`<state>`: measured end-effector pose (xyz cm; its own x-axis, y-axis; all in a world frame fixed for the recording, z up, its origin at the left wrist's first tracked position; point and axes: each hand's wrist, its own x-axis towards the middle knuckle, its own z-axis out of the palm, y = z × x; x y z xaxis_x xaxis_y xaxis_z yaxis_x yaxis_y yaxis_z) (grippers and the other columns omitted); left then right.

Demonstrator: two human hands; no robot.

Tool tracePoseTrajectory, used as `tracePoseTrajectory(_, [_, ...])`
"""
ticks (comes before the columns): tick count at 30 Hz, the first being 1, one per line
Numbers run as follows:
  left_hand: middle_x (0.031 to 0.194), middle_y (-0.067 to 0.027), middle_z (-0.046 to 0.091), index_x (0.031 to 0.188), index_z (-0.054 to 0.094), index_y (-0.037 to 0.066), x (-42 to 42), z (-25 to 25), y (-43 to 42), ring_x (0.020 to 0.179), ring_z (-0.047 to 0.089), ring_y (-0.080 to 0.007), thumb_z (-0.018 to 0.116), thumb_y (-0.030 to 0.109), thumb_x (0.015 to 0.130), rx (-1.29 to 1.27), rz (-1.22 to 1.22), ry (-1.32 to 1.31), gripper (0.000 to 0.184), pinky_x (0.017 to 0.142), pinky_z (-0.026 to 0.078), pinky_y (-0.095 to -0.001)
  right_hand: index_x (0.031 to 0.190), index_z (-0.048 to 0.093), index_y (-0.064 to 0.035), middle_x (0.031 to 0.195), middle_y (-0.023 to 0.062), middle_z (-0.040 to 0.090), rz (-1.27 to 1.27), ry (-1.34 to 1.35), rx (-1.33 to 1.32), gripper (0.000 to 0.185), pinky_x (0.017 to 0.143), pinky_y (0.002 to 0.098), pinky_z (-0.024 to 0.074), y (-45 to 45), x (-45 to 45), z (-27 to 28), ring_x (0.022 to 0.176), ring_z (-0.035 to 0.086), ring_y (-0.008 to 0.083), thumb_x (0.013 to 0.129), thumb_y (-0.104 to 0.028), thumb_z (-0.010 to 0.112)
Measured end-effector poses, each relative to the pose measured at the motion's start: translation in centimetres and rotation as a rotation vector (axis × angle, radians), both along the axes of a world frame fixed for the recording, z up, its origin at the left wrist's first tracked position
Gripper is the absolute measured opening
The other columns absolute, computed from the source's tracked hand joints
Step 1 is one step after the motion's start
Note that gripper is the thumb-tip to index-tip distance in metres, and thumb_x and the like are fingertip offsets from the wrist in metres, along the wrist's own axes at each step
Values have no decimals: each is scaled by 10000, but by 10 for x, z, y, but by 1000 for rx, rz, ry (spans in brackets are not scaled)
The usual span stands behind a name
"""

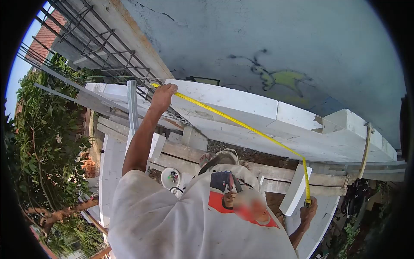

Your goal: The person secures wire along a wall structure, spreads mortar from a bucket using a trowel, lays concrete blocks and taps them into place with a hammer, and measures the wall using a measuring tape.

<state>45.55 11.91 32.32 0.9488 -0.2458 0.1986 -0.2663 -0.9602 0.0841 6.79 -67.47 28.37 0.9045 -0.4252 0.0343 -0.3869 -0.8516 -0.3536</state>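
Note:
A yellow tape measure is pulled out between my two hands. My left hand is closed on the blade near its free end, at the left end of the top row of white blocks, beside the rebar. From there the blade slants down along the wall and bends sharply near the right. My right hand grips the tape's dark case, low on the right next to an upright white block. My fingers partly hide the case.
Vertical rebar and a metal channel stand at upper left. Scaffold planks lie below the wall, near my feet. A white bucket holds small items. A wooden strip leans against the blocks at right.

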Motion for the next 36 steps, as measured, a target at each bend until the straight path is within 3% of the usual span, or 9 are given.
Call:
tracePoseTrajectory(3, [1091, -155, 688, 1148, 633, 84, 5, 2, 6, 1072, 653, -364, 499, 72, 986, -41, 23, -22, 210, 940, 478, -507, 1156, 655, -56, 1027, 166, 665, 39, -35, 224, 542, 919, 494, 511, 9, 25, 19, 991, 636, 444, 653, 110, 539])
tracePoseTrajectory(12, [1082, -202, 724, 1111, 710, 30, 21, 7, 11, 1048, 683, -397, 568, 68, 969, -121, 9, -118, 204, 919, 507, -503, 1229, 652, -13, 1089, 230, 700, -15, -113, 291, 487, 923, 464, 526, 40, 77, 59, 1041, 674, 439, 752, 79, 620])
tracePoseTrajectory(17, [981, -230, 696, 1055, 656, -8, 26, 32, 0, 948, 682, -450, 567, 44, 978, -74, 40, -56, 129, 805, 522, -514, 1266, 635, -70, 1051, 225, 685, 69, -147, 43, 557, 881, 546, 524, 35, 87, 68, 1025, 637, 474, 724, 42, 697])
tracePoseTrajectory(22, [1065, -260, 694, 1123, 653, -23, 38, 28, 10, 990, 668, -464, 538, 71, 1009, -135, -69, -36, 186, 856, 522, -508, 1271, 641, -124, 1064, 210, 681, -122, 27, 23, 545, 897, 559, 531, 43, 106, 95, 1057, 630, 474, 741, -19, 710])
tracePoseTrajectory(25, [1066, -235, 693, 1036, 679, -50, 36, 38, 4, 991, 677, -413, 513, -1, 971, -16, -103, -73, 185, 836, 524, -480, 1285, 643, -136, 1091, 197, 687, -169, 46, -112, 548, 896, 567, 540, 54, 119, 115, 1091, 638, 447, 749, -66, 735])
tracePoseTrajectory(28, [1055, -247, 685, 1067, 660, -55, 38, 40, 7, 984, 659, -433, 501, 13, 988, -152, -33, 33, 190, 842, 510, -493, 1271, 670, -147, 1098, 153, 703, -230, 89, -296, 549, 874, 590, 527, 59, 130, 128, 1142, 651, 378, 732, -92, 756])
tracePoseTrajectory(30, [1219, -263, 699, 1266, 650, -28, 38, 44, 7, 1145, 664, -425, 555, 101, 1040, -138, 122, 164, 277, 988, 502, -462, 1266, 675, -145, 1091, 158, 702, -251, 100, -318, 543, 864, 586, 524, 57, 137, 138, 1125, 654, 379, 731, -92, 753])
tracePoseTrajectory(31, [1219, -263, 699, 1266, 650, -28, 38, 43, 7, 1145, 664, -425, 555, 101, 1040, -137, 103, 166, 277, 988, 502, -462, 1260, 679, -142, 1084, 162, 702, -250, 110, -343, 537, 854, 581, 522, 54, 140, 141, 1108, 657, 380, 731, -92, 750])
tracePoseTrajectory(36, [1051, -237, 684, 1193, 631, 9, 40, 35, 9, 946, 653, -382, 551, 69, 1027, -192, 139, 101, 194, 867, 511, -441, 1178, 698, -139, 1036, 174, 696, -227, 88, -376, 460, 810, 572, 522, 39, 156, 145, 1043, 676, 381, 723, -88, 742])
